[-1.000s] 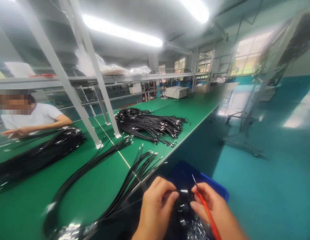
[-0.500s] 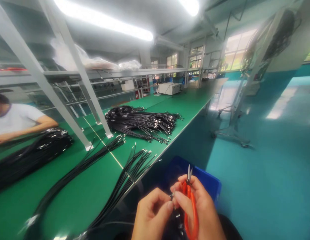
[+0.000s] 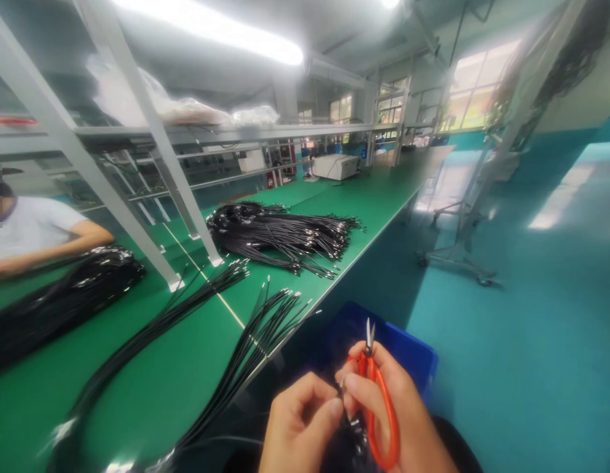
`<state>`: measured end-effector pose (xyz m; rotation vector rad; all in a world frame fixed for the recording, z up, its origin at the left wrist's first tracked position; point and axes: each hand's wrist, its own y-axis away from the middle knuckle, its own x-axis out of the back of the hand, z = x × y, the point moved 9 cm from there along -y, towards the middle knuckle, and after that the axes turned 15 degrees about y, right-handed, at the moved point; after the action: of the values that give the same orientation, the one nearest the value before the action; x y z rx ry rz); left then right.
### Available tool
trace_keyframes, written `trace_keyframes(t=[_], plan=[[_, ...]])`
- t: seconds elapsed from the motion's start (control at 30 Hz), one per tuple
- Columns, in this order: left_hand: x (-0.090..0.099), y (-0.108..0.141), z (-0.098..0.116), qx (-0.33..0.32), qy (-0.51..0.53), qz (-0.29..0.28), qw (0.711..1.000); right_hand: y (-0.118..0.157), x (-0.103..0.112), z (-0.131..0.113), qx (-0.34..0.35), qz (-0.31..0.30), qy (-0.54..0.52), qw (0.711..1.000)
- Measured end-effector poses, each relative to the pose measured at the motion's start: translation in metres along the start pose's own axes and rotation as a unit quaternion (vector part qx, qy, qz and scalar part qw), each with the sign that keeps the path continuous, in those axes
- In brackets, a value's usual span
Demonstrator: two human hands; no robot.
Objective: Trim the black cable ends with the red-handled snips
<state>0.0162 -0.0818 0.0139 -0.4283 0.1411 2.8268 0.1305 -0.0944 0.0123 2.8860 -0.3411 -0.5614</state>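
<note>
My left hand point(image 3: 302, 420) is closed in a pinch on the end of a thin black cable point(image 3: 340, 389); most of that end is hidden by the fingers. Right beside it, my right hand point(image 3: 403, 401) holds scissors with orange handles point(image 3: 391, 420), their slightly parted blades pointing up and away. The thumb and forefinger of that hand also meet at the cable end, where a small pale piece shows. Below the hands lies dark, shiny material point(image 3: 356, 433) that I cannot make out clearly.
A blue bin point(image 3: 413, 358) stands beyond my hands. Black cable bundles point(image 3: 285, 236) lie on the green table point(image 3: 186, 387), around shelf posts point(image 3: 152, 118). A person point(image 3: 43, 230) works at the left behind more cables. A wheeled rack point(image 3: 462, 249) stands on the floor at right.
The scissors have turned slightly, their handles swinging a little to the right. Both hands stay together at the cable end. The camera view has shifted slightly.
</note>
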Motion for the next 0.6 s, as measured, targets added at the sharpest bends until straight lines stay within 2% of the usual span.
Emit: trace_keyframes(t=[0.07,0.13,0.27,0.4,0.47,0.53,0.6], plan=[[-0.002,-0.001,-0.003,-0.003,-0.005,-0.03,1.0,0.001,-0.001,0.003,-0.014,-0.008,-0.012,1.0],[-0.001,0.0,-0.004,-0.022,-0.015,-0.028,0.999,0.002,-0.004,0.008,-0.035,-0.014,-0.032,0.999],[-0.004,0.006,0.01,-0.102,-0.043,0.023,0.994,0.005,-0.012,0.019,-0.073,-0.025,-0.078,0.994],[-0.007,0.016,0.038,-0.226,-0.155,0.111,0.955,0.003,-0.017,0.017,-0.056,-0.02,-0.086,0.994],[-0.003,0.013,0.038,-0.213,-0.12,0.114,0.963,0.002,-0.02,0.015,-0.042,-0.038,-0.088,0.995],[-0.003,0.005,0.028,-0.147,-0.024,0.055,0.987,0.003,-0.021,0.015,-0.038,-0.056,-0.093,0.993],[-0.007,-0.001,0.02,-0.085,0.057,-0.013,0.995,0.005,-0.02,0.019,-0.055,-0.063,-0.1,0.991]])
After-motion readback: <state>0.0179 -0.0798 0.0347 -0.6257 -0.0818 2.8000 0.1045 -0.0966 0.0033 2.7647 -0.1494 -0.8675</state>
